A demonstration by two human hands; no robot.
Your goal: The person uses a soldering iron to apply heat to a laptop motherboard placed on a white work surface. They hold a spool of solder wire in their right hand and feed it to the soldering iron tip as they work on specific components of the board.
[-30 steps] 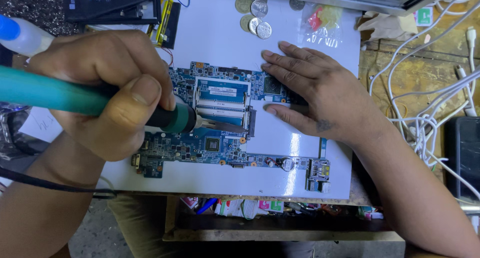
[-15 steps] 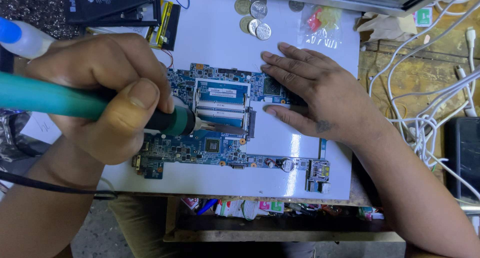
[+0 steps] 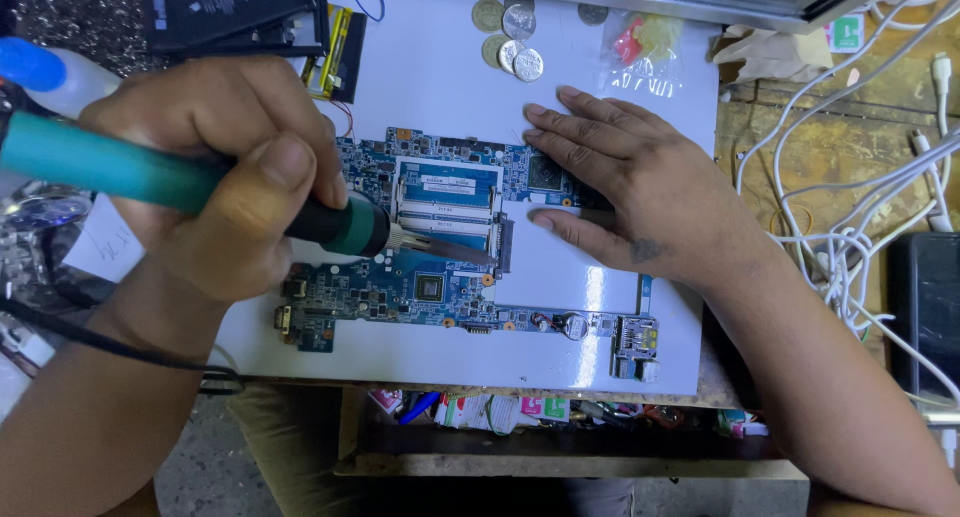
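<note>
Left hand (image 3: 215,192) grips teal soldering iron (image 3: 190,192), long axis left-to-right, tip over blue circuit board (image 3: 440,277) centre. Right hand (image 3: 640,202) flat, fingers spread, pressing board's right end on white worktop (image 3: 590,347); left hand nearer the tip.

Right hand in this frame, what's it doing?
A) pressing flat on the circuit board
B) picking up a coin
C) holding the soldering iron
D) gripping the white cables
A: the right hand lies flat, fingers spread on the blue circuit board; the left hand holds the soldering iron.
</note>
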